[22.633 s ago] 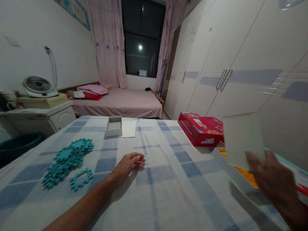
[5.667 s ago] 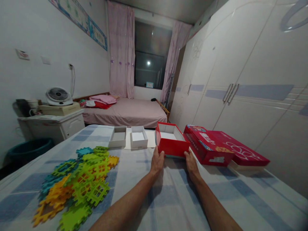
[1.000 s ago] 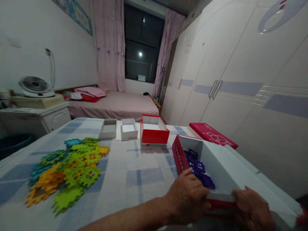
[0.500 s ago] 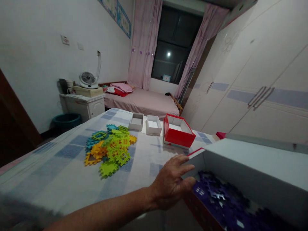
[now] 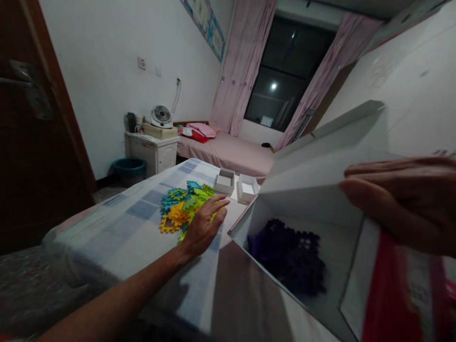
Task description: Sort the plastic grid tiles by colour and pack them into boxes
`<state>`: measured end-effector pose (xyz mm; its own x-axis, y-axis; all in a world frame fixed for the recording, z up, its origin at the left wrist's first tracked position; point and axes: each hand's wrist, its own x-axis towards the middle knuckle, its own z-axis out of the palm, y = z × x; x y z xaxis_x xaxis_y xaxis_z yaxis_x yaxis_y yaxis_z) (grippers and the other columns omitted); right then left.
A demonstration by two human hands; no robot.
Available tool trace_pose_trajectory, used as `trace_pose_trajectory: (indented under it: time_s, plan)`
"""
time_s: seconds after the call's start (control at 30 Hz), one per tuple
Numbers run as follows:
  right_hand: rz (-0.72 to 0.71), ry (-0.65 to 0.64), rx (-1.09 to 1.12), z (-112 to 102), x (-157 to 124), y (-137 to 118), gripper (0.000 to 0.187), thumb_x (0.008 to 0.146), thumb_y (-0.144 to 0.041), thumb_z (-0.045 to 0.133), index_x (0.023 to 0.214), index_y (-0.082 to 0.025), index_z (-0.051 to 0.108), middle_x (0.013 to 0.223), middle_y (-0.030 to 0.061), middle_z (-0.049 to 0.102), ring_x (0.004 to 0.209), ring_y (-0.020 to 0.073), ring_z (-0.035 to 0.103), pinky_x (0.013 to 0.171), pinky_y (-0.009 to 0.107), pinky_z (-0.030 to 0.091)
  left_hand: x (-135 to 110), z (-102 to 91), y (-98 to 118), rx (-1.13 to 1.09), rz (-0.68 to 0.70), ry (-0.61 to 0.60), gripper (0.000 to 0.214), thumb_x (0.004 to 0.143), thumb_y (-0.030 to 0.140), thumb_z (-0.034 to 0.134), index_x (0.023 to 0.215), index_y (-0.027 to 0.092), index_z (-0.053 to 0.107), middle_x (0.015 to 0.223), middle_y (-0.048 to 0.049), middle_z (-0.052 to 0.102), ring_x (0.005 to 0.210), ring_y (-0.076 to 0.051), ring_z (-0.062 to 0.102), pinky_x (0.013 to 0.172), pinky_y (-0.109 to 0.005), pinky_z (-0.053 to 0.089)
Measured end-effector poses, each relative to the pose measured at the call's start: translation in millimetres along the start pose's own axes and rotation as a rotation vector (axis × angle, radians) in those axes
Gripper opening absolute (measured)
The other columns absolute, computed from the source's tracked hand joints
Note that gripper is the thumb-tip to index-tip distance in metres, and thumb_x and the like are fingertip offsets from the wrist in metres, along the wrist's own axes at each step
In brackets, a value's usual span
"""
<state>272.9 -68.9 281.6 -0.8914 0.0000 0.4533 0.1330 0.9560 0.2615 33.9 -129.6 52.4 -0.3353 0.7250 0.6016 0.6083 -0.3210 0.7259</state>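
Observation:
A large open cardboard box (image 5: 335, 285), white inside and red outside, stands tilted at the right with its flap raised. Dark purple interlocking plastic pieces (image 5: 288, 256) are heaped inside it. My right hand (image 5: 402, 199), partly blurred, is at the box's right side, fingers together and thumb below, seemingly gripping its edge. My left hand (image 5: 206, 221) is free of the box, fingers stretched out and apart. It hovers at the near right of a pile of yellow, green and blue interlocking pieces (image 5: 178, 211), covering part of it. Whether it touches them I cannot tell.
Two small white boxes (image 5: 225, 180) stand behind the pile on the checked tablecloth (image 5: 142, 209). Beyond the table are a bed (image 5: 231, 152), a white cabinet (image 5: 166, 154) with a fan (image 5: 161, 115), and a teal bin (image 5: 128, 168). A brown door (image 5: 39, 142) is at the left.
My left hand has let go of the box's edge and moved left to the colourful pile. My right hand has come into view, and the box has turned and tilted. The view has shifted left.

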Motion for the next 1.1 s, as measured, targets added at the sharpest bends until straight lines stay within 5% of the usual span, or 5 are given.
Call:
trace_pose_trajectory:
  time_s: [0.17,0.43,0.57,0.77,1.1]
  plan:
    - [-0.213,-0.171,0.007,26,66,-7,0.049,0.096,-0.034,0.034,0.051,-0.017,0.037,0.052,-0.0068,0.029,0.044,0.0023,0.026,0.047,0.023,0.022,-10,-21.4,-32,0.247,0.157,0.11,0.036,0.093,0.031,0.035,0.119,0.02,0.058,0.132,-0.0072,0.053,0.13,-0.022,0.04,0.11,-0.047,0.031]
    - [-0.406,-0.3,-0.169,34,138,-32,0.061,0.091,-0.049,0.026,0.048,-0.011,0.046,0.05,-0.0099,0.031,0.046,-0.0022,0.024,0.05,0.02,0.018,-20,-30.7,-53,0.412,0.244,0.078,0.042,0.093,0.032,0.036,0.129,0.017,0.047,0.139,-0.0115,0.045,0.139,-0.025,0.024,0.112,-0.05,0.025]
    - [-0.5,-0.439,-0.232,57,150,-38,0.065,0.094,-0.049,0.021,0.054,-0.011,0.054,0.051,-0.0068,0.042,0.049,0.0006,0.034,0.053,0.02,0.024,-20,-25.3,-56,0.416,0.17,0.05,0.044,0.094,0.032,0.033,0.131,0.012,0.045,0.141,-0.0131,0.044,0.139,-0.025,0.023,0.112,-0.049,0.026]
    - [-0.542,-0.453,-0.326,63,160,-45,0.072,0.094,-0.052,0.01,0.054,-0.012,0.054,0.05,-0.0055,0.046,0.048,0.0013,0.04,0.053,0.021,0.027,-18,-18.1,-62,0.445,0.107,0.048,0.046,0.094,0.032,0.034,0.131,0.008,0.045,0.139,-0.0163,0.046,0.138,-0.027,0.026,0.113,-0.049,0.025]
    - [-0.648,-0.514,-0.376,72,165,-50,0.054,0.097,-0.039,0.026,0.057,-0.016,0.053,0.053,0.0023,0.052,0.047,0.0082,0.041,0.053,0.029,0.027,-19,-13.4,-64,0.471,0.059,0.055,0.052,0.093,0.038,0.035,0.135,0.008,0.039,0.141,-0.0173,0.042,0.139,-0.029,0.023,0.112,-0.05,0.026]
